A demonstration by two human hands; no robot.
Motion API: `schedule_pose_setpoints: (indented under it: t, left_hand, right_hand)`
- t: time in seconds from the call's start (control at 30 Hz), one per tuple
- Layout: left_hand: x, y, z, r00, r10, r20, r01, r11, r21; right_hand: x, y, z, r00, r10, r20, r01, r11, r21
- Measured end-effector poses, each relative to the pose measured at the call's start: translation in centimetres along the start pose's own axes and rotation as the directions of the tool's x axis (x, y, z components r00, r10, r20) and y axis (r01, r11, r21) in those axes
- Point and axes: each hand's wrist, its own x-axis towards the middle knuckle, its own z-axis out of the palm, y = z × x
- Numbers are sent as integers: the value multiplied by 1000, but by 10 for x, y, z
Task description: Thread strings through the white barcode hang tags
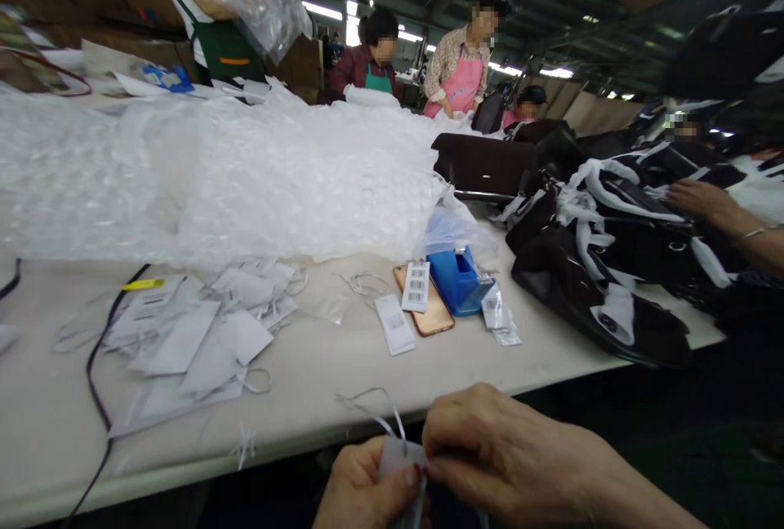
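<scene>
Just off the table's front edge, my left hand (361, 486) pinches a white hang tag (401, 455) between thumb and fingers. A looped white string (389, 415) runs up from the tag's hole. My right hand (502, 451) is closed at the tag's right edge, thumb and forefinger pressed together on it; its other fingers are curled. Farther in on the table lie a gold phone (436, 313) with a barcode tag (416, 287) on top, and another white tag (395, 325) beside it. A heap of loose tags (184, 337) with strings lies to the left.
A blue tape dispenser (459, 280) stands behind small clear packets (499, 313). Bubble wrap (294, 178) covers the back of the table (324, 366). Dark bags (588, 292) fill the right side, where a co-worker's hand (701, 198) rests. Several people stand behind. A black cord (91, 374) crosses the left.
</scene>
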Motion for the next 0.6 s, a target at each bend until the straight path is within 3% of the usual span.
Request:
schedule_pose_setpoints:
  t: [0.2,0.4,0.6]
  left_hand:
    - [-9,1,7,999,-12,-45,15,998,67]
    - [-11,-5,5,999,30,-22,-27,994,104]
    - [-10,-10,4,999,22,-42,-19,997,76]
  right_hand:
    - [13,-8,3,995,-51,81,67,975,-214]
    - [19,-8,8,986,-11,165,55,962,-267]
    - [25,-9,14,986,44,160,7,954,-300]
